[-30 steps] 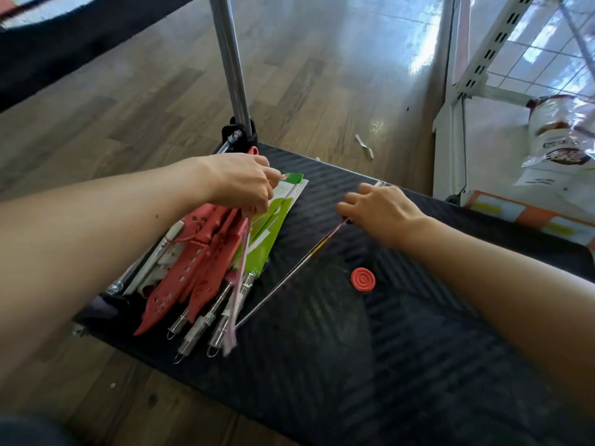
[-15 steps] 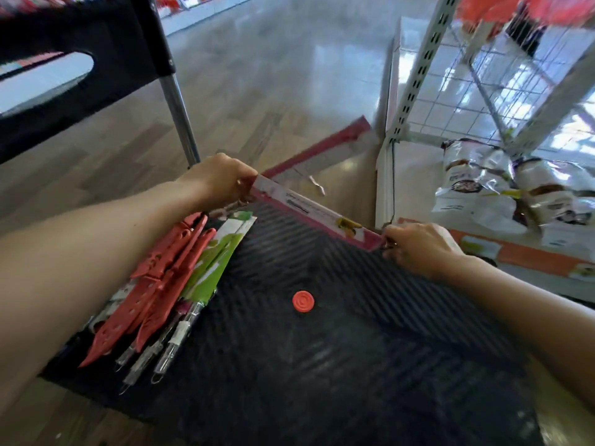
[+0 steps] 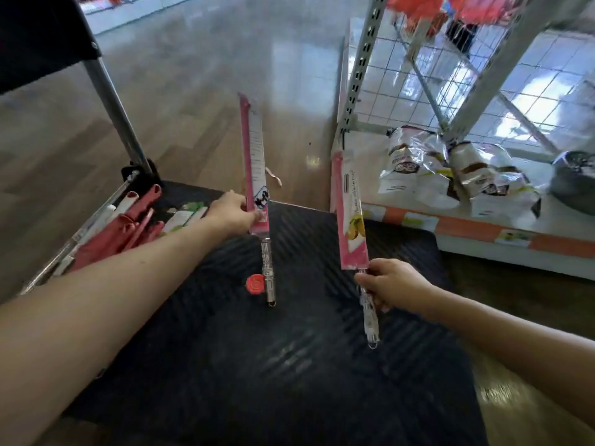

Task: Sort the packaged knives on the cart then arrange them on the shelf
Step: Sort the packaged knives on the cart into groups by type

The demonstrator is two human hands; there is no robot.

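Observation:
My left hand (image 3: 232,212) grips a long pink-sleeved packaged knife (image 3: 254,162) near the base of its card sleeve, holding it upright above the black cart deck (image 3: 257,365), clear handle pointing down. My right hand (image 3: 391,286) holds a second, shorter pink packaged knife (image 3: 352,220) by its clear handle, also upright. A pile of other packaged knives (image 3: 128,223), red sheaths and green-white cards, lies on the cart's left side by the handle post.
A small red round cap (image 3: 254,283) lies on the deck between my arms. The cart's metal handle post (image 3: 112,101) rises at the left. A white shelf (image 3: 483,233) with foil bags (image 3: 450,169) and wire grid backing stands to the right. Wooden floor lies beyond.
Both hands have lifted off the deck, each now holding a separate pink knife upright; before, they held one package flat between them. The view has tilted up toward the shelf.

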